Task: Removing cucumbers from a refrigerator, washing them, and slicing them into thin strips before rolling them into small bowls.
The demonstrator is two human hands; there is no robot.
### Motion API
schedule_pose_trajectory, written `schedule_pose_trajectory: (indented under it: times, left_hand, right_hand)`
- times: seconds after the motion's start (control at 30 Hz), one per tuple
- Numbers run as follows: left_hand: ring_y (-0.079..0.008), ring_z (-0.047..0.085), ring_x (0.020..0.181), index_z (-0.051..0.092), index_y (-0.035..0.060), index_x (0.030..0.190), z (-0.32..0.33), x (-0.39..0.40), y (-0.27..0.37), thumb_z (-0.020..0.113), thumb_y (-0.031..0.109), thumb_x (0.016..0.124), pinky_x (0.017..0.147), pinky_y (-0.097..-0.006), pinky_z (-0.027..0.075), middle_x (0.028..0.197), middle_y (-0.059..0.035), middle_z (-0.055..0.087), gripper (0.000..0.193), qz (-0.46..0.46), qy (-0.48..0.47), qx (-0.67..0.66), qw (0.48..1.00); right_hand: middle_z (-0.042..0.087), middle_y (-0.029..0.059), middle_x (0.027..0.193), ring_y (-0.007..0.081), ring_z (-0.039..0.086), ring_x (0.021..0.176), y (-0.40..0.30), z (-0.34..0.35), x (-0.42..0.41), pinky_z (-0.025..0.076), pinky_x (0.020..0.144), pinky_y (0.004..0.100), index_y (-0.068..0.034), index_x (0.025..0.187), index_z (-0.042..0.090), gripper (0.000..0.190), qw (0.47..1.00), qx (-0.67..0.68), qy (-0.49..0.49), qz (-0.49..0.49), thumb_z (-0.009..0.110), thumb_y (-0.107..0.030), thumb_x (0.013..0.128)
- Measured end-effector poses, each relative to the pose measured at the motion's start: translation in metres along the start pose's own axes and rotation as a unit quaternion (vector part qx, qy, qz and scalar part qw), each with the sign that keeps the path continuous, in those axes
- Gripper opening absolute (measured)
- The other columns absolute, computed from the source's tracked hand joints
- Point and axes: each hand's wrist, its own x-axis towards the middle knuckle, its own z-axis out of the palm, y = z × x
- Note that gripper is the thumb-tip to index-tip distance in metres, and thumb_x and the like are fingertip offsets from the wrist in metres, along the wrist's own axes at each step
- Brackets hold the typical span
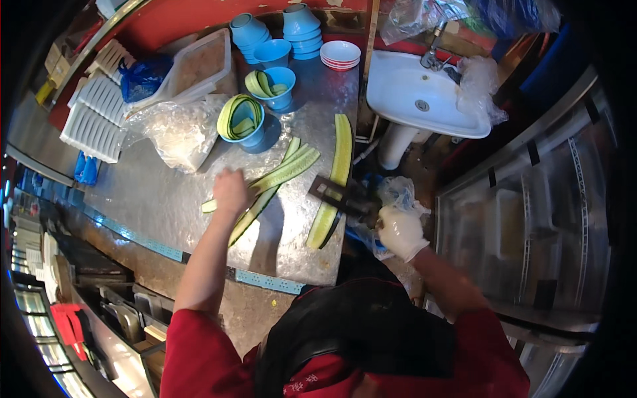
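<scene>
My left hand (pixel 232 191), bare, is at the overlapping cucumber strips (pixel 288 170) on the metal table; whether its fingers grip one is hidden. My right hand (pixel 402 233), in a pale glove, holds a dark handheld slicer (pixel 343 198) past the table's right edge. The slicer's frame lies across a long cut cucumber piece (pixel 341 149) with its pale face up. Behind the strips, a blue bowl (pixel 244 130) holds coiled cucumber slices (pixel 233 112), and a second blue bowl (pixel 279 97) holds more folded slices.
A plastic bag (pixel 174 132) of pale food, a lidded plastic container (pixel 201 64) and white ridged trays (pixel 94 117) stand left. Stacked blue bowls (pixel 302 30) and small white dishes (pixel 341 53) line the back. A white sink (pixel 423 94) is at right, above a plastic bag (pixel 398 194).
</scene>
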Motion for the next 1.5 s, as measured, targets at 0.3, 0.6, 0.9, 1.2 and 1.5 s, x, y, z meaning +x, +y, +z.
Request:
schedule_pose_trajectory:
  times: [0.3, 0.6, 0.9, 1.2, 1.5]
  left_hand:
    - [-0.0349, 0.058, 0.110, 0.064, 0.0015, 0.115, 0.042, 0.032, 0.136, 0.053, 0.007, 0.088, 0.094, -0.0398, 0.050, 0.118, -0.0158, 0.061, 0.029, 0.389, -0.113, -0.225, 0.886]
    - [-0.0365, 0.060, 0.094, 0.067, 0.0042, 0.100, 0.032, 0.044, 0.132, 0.063, 0.001, 0.063, 0.081, -0.0434, 0.051, 0.100, -0.0145, 0.063, 0.038, 0.376, 0.027, -0.324, 0.868]
    - [-0.0426, 0.062, 0.082, 0.053, -0.0023, 0.104, 0.034, -0.047, 0.140, 0.086, 0.036, 0.064, 0.070, -0.0471, 0.052, 0.093, -0.0230, 0.058, 0.064, 0.053, -0.110, -0.310, 0.943]
    - [-0.0244, 0.066, 0.070, 0.068, 0.0029, 0.093, 0.067, -0.028, 0.091, 0.087, 0.027, 0.068, 0.066, -0.0356, 0.051, 0.078, -0.0153, 0.068, 0.039, -0.046, -0.182, -0.470, 0.863]
    - [-0.0120, 0.061, 0.074, 0.068, 0.0004, 0.096, -0.019, 0.018, -0.014, 0.085, 0.017, 0.076, 0.068, -0.0267, 0.050, 0.083, -0.0035, 0.068, 0.031, -0.129, -0.269, -0.542, 0.785]
  right_hand:
    - [0.061, 0.0132, 0.071, 0.0281, 0.066, 0.059, -0.074, 0.043, -0.021, 0.052, 0.047, 0.0399, -0.008, 0.075, 0.063, 0.010, 0.962, -0.173, -0.024, -0.209, 0.056, -0.013, 0.081]
    - [0.066, 0.0246, 0.084, 0.0401, 0.069, 0.076, -0.002, 0.014, 0.105, 0.055, 0.064, 0.0487, -0.002, 0.089, 0.062, 0.013, 0.988, -0.109, -0.051, -0.100, 0.055, -0.010, 0.082]
    - [0.068, 0.0246, 0.092, 0.0404, 0.068, 0.087, 0.043, -0.020, 0.223, 0.053, 0.076, 0.0486, -0.001, 0.093, 0.064, 0.016, 0.987, -0.129, -0.089, -0.017, 0.055, -0.008, 0.081]
    - [0.067, 0.0266, 0.104, 0.0411, 0.065, 0.101, 0.045, -0.058, 0.244, 0.051, 0.087, 0.0485, -0.001, 0.102, 0.070, 0.028, 0.986, -0.089, -0.119, 0.076, 0.052, -0.014, 0.085]
    - [0.066, 0.0280, 0.094, 0.0434, 0.064, 0.093, 0.052, -0.046, 0.114, 0.050, 0.083, 0.0492, -0.002, 0.094, 0.068, 0.023, 0.990, 0.045, -0.056, 0.124, 0.056, -0.014, 0.079]
